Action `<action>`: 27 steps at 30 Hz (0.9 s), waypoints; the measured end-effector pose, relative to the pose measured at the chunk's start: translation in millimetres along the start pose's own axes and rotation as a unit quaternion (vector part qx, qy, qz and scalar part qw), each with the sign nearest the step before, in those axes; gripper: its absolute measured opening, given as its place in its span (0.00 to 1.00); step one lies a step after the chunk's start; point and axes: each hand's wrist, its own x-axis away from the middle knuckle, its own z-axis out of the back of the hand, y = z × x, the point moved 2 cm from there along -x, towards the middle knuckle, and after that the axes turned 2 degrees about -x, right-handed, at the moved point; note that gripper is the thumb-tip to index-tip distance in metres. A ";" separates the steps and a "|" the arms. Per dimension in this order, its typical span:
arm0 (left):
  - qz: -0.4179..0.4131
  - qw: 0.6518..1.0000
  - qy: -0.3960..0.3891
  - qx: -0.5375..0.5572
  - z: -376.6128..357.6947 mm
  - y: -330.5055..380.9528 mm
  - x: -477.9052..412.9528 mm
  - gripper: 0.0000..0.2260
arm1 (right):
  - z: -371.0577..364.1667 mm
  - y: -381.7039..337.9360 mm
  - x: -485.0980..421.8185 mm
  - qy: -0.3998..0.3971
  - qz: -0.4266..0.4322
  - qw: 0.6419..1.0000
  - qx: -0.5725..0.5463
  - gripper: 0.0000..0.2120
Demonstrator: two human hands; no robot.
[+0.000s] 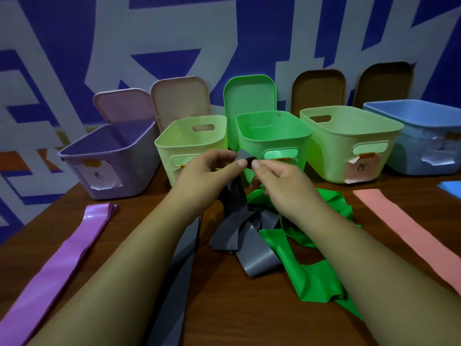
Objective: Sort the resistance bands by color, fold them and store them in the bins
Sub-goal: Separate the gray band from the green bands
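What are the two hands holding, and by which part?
The grey band, by its top end: the left hand and the right hand pinch it there, and the rest hangs to the table.
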 end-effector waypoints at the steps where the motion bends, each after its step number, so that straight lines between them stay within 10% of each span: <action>1: 0.000 1.000 -0.011 -0.001 0.4 -1.4 1.7 0.22 | -0.9 1.1 -0.9 -0.001 -0.002 1.000 -0.006 0.13; 17: -0.051 0.996 -0.046 -0.058 -6.7 0.2 13.3 0.18 | -2.1 20.7 -7.2 0.035 -0.037 0.987 -0.153 0.07; 27: -0.108 0.980 -0.124 0.111 -5.2 6.9 19.8 0.22 | -1.8 13.0 -5.0 -0.036 -0.160 0.886 -0.434 0.18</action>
